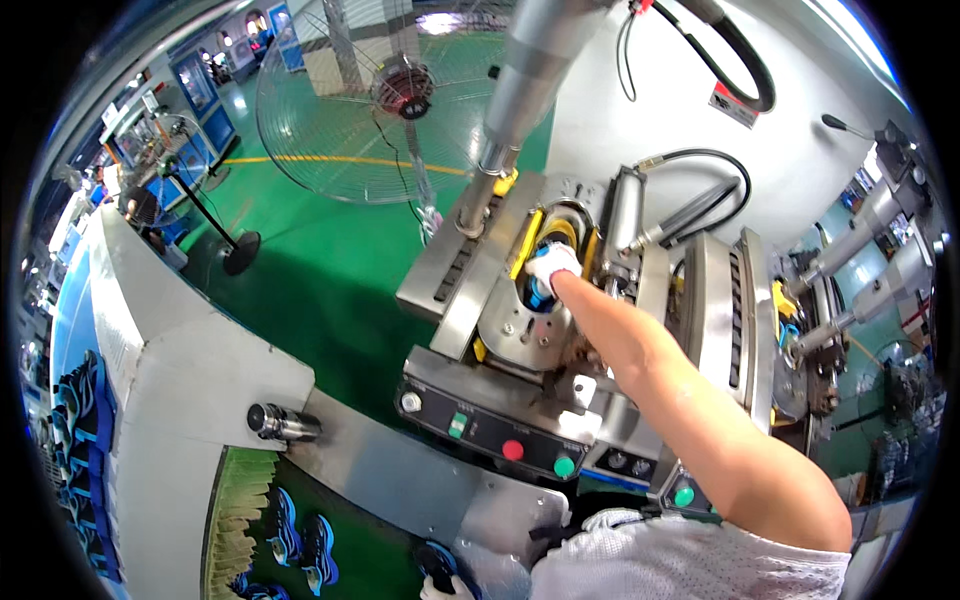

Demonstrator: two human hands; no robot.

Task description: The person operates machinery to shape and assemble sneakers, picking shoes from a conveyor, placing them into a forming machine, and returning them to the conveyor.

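My right hand (553,265), in a white glove, reaches into the oval cavity of a metal shoe press (527,335). Its fingers are closed around a blue-and-dark shoe (540,294), mostly hidden by the hand and the cavity walls. Yellow pads (526,244) flank the cavity. Low at the bottom edge, my left hand (447,590), also gloved in white and partly cut off, grips a black shoe with a blue sole edge (436,562).
A control panel (490,430) with red and green buttons fronts the press. A thick steel column (520,95) rises beside the cavity. On the left are a flask (283,422), shoes (319,553) on a green conveyor and stacked shoes (88,440). A caged fan (400,90) stands behind.
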